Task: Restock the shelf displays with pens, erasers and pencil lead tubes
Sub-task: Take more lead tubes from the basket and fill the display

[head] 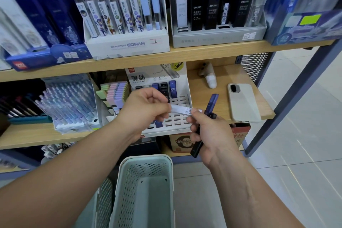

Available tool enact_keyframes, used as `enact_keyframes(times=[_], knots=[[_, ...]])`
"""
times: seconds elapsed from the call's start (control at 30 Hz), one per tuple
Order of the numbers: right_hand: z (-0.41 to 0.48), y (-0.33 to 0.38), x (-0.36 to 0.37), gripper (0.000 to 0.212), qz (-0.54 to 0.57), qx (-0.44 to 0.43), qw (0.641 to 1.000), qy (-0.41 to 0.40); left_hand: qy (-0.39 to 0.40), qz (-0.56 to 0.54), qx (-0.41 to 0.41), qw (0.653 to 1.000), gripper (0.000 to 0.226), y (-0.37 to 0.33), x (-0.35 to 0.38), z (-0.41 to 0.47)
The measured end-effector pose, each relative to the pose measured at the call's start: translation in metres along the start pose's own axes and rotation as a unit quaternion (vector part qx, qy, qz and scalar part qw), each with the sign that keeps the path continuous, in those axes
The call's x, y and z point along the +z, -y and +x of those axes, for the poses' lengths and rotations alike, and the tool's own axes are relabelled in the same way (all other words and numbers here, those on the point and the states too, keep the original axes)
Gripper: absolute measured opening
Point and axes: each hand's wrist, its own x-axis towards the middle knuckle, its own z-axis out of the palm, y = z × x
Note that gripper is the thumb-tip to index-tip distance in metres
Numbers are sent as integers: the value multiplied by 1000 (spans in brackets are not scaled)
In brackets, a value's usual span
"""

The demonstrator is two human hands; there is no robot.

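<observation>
On the shelf point(212, 52), our display stand point(177, 119) holds a few lead tubes and many slots are bare, so we judge restocking partly done. In front of the stand, our left hand point(146, 109) pinches a white lead tube point(180, 109). Our right hand point(211, 135) grips a blue tube point(212, 101) and a black tube point(196, 148), fingertips touching the white one.

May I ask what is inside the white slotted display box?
A blue tube and a black tube stand at the back; right slots are bare. The left hand and right hand hide the middle.
</observation>
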Motion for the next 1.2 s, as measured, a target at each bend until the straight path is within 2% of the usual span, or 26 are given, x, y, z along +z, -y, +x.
enact_keyframes(times=[0.03, 0.17, 0.2, 0.27, 0.37, 0.43, 0.6, 0.77, 0.83, 0.93, 1.03, 1.2], knots=[[1, 1, -2, 10, 10, -2, 1000, -4, 42, 38, -8, 998, 26, -1, 1, -1], [5, 3, -7, 13, 14, -6, 1000, 15, 204, 117, -24, 972, 82, -1, 9, -7], [5, 3, -8, 14, 9, -5, 1000, 22, 226, 122, -20, 966, 87, 0, 11, -8], [5, 3, -10, 13, 0, -2, 1000, 30, 247, 127, -9, 961, 80, 1, 15, -8], [5, 2, -11, 14, -16, 7, 999, 46, 220, 141, 16, 965, 49, 3, 21, -3], [5, 1, -12, 16, -29, 12, 998, 52, 205, 149, 45, 966, 38, 4, 23, 0], [2, 3, -12, 21, -13, 18, 1000, 17, 178, 180, 87, 963, 30, -1, 23, 11], [6, 5, -16, 38, 40, 18, 999, -30, 19, 226, 145, 963, 13, -4, 20, 45], [7, 5, -17, 35, 43, 20, 998, -34, -8, 251, 165, 954, 12, -4, 19, 61], [8, 6, -18, 18, 44, 23, 998, -28, -32, 325, 184, 927, 3, -2, 19, 82], [10, 5, -18, 17, 35, 19, 999, -32, -51, 391, 193, 898, 9, 1, 23, 96], [13, 4, -18, 20, 18, 22, 999, -46, -63, 395, 183, 898, 7, 3, 28, 107]])
